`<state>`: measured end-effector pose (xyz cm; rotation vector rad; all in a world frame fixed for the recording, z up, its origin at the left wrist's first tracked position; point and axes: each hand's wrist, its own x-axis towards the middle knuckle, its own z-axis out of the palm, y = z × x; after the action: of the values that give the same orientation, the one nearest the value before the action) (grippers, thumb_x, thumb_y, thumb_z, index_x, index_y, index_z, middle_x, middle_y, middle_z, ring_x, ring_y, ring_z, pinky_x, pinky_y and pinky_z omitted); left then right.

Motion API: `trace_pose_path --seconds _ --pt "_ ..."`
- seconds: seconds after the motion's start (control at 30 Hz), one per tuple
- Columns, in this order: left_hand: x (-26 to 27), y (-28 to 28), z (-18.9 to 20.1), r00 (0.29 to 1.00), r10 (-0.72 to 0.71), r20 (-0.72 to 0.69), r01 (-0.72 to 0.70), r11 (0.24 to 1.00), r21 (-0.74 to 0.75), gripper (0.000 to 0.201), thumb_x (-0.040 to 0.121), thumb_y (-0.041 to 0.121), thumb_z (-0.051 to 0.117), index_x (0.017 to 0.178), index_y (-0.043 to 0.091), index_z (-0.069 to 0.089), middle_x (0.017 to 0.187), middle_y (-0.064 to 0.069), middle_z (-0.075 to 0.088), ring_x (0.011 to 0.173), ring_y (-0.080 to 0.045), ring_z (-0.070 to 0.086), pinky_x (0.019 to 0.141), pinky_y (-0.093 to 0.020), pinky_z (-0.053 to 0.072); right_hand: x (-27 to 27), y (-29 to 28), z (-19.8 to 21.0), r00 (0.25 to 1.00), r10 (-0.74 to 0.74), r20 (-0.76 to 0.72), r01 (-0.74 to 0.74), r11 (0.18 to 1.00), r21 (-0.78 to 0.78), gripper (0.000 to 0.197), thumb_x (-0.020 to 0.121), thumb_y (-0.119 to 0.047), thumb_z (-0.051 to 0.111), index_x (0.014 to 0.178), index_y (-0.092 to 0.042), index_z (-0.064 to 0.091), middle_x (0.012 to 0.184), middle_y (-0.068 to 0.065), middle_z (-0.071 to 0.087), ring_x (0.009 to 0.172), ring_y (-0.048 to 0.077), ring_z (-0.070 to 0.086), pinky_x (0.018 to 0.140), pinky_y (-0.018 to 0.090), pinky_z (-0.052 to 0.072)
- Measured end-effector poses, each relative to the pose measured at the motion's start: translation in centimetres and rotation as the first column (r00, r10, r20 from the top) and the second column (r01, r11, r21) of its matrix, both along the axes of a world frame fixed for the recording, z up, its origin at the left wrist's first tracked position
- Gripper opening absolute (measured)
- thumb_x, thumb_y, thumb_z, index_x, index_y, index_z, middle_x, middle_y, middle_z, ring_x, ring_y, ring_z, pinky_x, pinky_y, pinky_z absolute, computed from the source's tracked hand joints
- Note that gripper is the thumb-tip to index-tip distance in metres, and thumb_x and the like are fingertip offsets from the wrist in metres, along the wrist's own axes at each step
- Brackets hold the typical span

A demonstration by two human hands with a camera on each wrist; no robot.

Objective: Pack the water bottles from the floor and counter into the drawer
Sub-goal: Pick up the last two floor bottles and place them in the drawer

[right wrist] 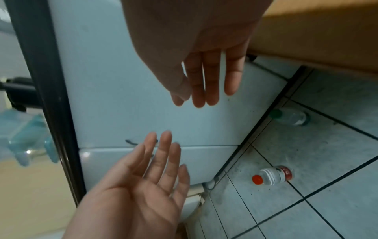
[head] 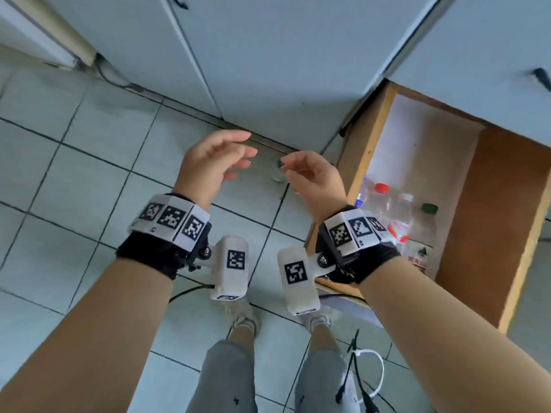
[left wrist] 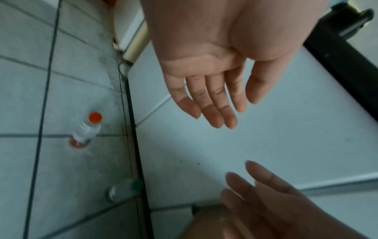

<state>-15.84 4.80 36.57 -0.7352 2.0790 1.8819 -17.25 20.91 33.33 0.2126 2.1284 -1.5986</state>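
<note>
Both hands hover empty above the tiled floor, palms facing each other, fingers loosely extended. My left hand (head: pixel 241 159) sits a little left of my right hand (head: pixel 290 177). Between them, on the floor by the cabinet base, a clear bottle with a green cap (head: pixel 278 172) shows partly. The left wrist view has that green-capped bottle (left wrist: pixel 124 190) and a red-capped bottle (left wrist: pixel 87 131) further along the floor; both also appear in the right wrist view, green (right wrist: pixel 290 117) and red (right wrist: pixel 272 175). The open wooden drawer (head: pixel 366 150) at the right holds several bottles (head: pixel 384 204).
White cabinet doors (head: pixel 268 70) rise just beyond the hands. A black cable (head: pixel 119 81) runs along the cabinet base. My feet (head: pixel 244 317) stand on the tiles below the wrists, with cords (head: pixel 357 368) hanging near the right leg.
</note>
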Motion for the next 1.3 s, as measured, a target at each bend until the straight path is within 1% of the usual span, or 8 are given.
trace_pose_path --seconds 0.23,0.33,0.5,0.63,0.77,0.9,1.07,1.3 --pt "0.6 -8.8 -6.3 0.987 0.083 0.14 -0.089 0.995 0.039 0.027 0.086 0.01 0.055 0.113 0.015 0.059 0.087 0.004 0.064 0.071 -0.005 0.059 0.063 -0.019 0.042 -0.6 -8.5 -8.2 0.982 -0.086 0.17 0.056 0.983 0.173 0.032 0.081 -0.002 0.053 0.112 -0.011 0.056 0.088 -0.002 0.057 0.082 0.017 0.054 0.074 0.033 0.048" --pt "-0.4 -10.8 -12.7 0.96 0.176 0.22 -0.185 0.983 0.02 0.029 0.079 0.007 0.064 0.103 0.022 0.055 0.088 0.005 0.059 0.077 -0.007 0.057 0.064 -0.022 0.039 -1.6 -9.3 -13.8 0.959 -0.158 0.236 0.084 0.952 0.295 0.047 0.082 -0.008 0.056 0.128 -0.013 0.045 0.105 0.001 0.054 0.089 0.018 0.054 0.071 0.023 0.045" --pt "-2.9 -14.8 -26.2 0.943 0.214 0.256 -0.158 0.961 -0.225 0.076 0.072 -0.004 0.069 0.138 0.019 0.037 0.134 -0.011 0.047 0.113 -0.021 0.048 0.097 -0.033 0.041 -5.8 -9.6 -25.4 0.931 -0.287 0.226 0.154 0.869 0.469 0.071 0.073 -0.014 0.071 0.135 -0.011 0.038 0.135 0.013 0.043 0.121 0.029 0.049 0.103 0.036 0.042" --pt "-4.6 -17.3 -35.3 0.869 0.2 0.452 -0.129 0.975 -0.183 0.093 0.072 0.006 0.074 0.147 0.022 0.02 0.152 -0.009 0.031 0.137 -0.024 0.035 0.112 -0.042 0.033 -8.3 -9.1 -32.3 0.864 -0.45 0.227 0.273 0.796 0.54 0.074 0.065 -0.023 0.08 0.129 -0.006 0.046 0.131 0.014 0.052 0.121 0.029 0.05 0.102 0.034 0.04" --pt "-4.9 -17.4 -40.8 0.865 0.096 0.492 -0.024 0.988 -0.151 0.083 0.074 0.021 0.075 0.144 0.029 0.031 0.147 -0.002 0.041 0.135 -0.023 0.039 0.111 -0.043 0.035 -9.0 -9.0 -36.9 0.741 -0.614 0.272 0.466 0.762 0.45 0.077 0.07 -0.03 0.076 0.136 -0.017 0.038 0.127 0.008 0.057 0.117 0.027 0.055 0.103 0.034 0.042" --pt "-5.2 -16.7 -42.0 0.931 0.083 0.357 -0.022 0.985 -0.172 0.075 0.077 0.02 0.072 0.141 0.027 0.035 0.132 0.0 0.054 0.129 -0.029 0.048 0.108 -0.046 0.038 -9.6 -8.2 -38.6 0.754 -0.624 0.206 0.52 0.757 0.395 0.054 0.085 -0.024 0.061 0.133 -0.01 0.042 0.11 0.006 0.055 0.102 0.024 0.054 0.091 0.026 0.04" --pt "-6.2 -15.8 -39.9 0.954 0.093 0.286 -0.028 0.974 -0.223 0.039 0.081 0.006 0.061 0.114 0.027 0.056 0.087 0.012 0.057 0.093 -0.038 0.063 0.088 -0.045 0.048 -7.8 -8.3 -38.4 0.767 -0.576 0.281 0.471 0.804 0.364 0.049 0.064 -0.044 0.066 0.11 -0.037 0.05 0.106 0.006 0.06 0.102 0.033 0.061 0.096 0.052 0.049" --pt "-3.9 -15.1 -32.1 0.962 -0.114 0.248 0.201 0.911 -0.36 0.038 0.078 0.011 0.066 0.115 0.018 0.06 0.111 0.003 0.063 0.114 -0.025 0.058 0.093 -0.023 0.039 -4.6 -9.6 -29.5 0.811 -0.439 0.387 0.343 0.892 0.294 0.057 0.075 -0.041 0.066 0.128 -0.024 0.052 0.12 0.005 0.063 0.101 0.025 0.06 0.094 0.034 0.046"
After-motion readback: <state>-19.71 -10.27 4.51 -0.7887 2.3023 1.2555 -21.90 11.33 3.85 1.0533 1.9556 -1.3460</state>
